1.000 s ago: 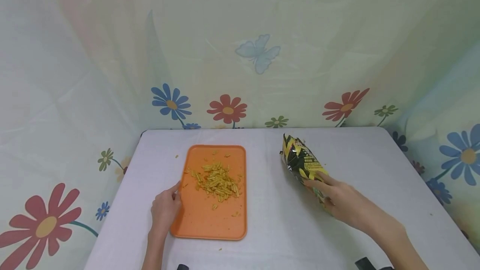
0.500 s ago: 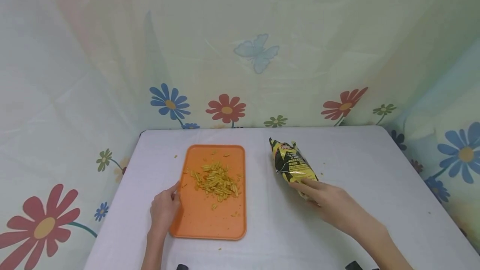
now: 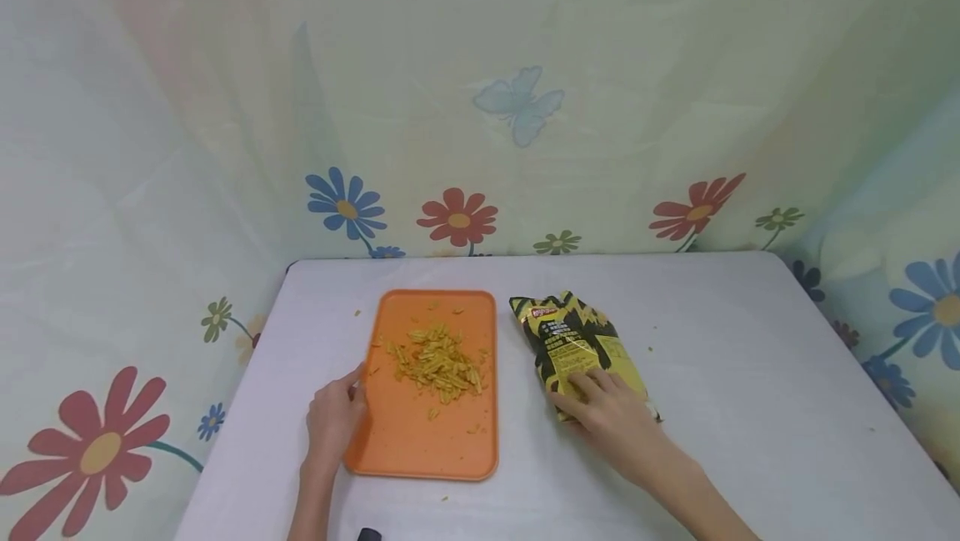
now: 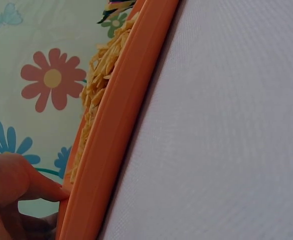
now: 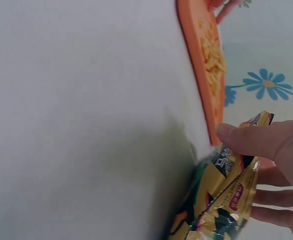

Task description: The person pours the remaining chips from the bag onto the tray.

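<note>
At its left edge, my left hand (image 3: 333, 418) pinches an orange tray (image 3: 420, 453). In the left wrist view, a fingertip (image 4: 59, 193) presses on the tray's rim. Yellow broken chips (image 3: 438, 364) lie heaped in the middle of the tray, with crumbs around them. To the right of the tray is a crumpled black and yellow chip bag (image 3: 558, 341), lying slantwise. My right hand (image 3: 611, 420) grips its near end. In the right wrist view, the thumb (image 5: 251, 140) lies on one side of the bag (image 5: 221, 195) and fingers on the other.
A white cloth covers the table (image 3: 735, 374). Small crumbs are scattered on it beside the tray and right of the bag. A floral curtain (image 3: 600, 107) hangs behind the table and along both sides.
My right hand has brought the chip bag leftward, nearer the tray, and turned it so its printed face spreads upward. The left hand and tray stay in place.
</note>
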Demonstrator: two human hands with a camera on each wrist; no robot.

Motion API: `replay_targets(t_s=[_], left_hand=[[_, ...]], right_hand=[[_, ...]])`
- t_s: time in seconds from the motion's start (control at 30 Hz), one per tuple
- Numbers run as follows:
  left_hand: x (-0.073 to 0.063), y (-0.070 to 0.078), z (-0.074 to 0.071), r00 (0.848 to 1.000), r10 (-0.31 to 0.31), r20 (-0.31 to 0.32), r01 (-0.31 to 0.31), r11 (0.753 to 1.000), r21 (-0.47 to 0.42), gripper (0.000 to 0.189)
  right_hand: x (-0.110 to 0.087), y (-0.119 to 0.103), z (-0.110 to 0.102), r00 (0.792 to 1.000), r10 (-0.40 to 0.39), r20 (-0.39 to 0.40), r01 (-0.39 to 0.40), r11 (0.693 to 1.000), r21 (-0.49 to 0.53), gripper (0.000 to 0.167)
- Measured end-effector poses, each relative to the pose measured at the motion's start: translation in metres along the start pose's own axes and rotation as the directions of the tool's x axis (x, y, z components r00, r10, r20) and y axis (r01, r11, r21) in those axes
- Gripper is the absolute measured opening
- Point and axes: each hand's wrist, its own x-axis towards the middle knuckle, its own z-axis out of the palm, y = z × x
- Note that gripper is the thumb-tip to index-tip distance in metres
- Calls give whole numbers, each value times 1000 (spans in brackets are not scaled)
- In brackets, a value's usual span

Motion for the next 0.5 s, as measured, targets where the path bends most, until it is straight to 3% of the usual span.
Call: replay_targets(t_s=[0.5], left_hand=[[2,7,0,1000,-2,9,2,1000,-9,44]], right_hand=[[4,2,34,992,49,-113,-46,998,34,46]])
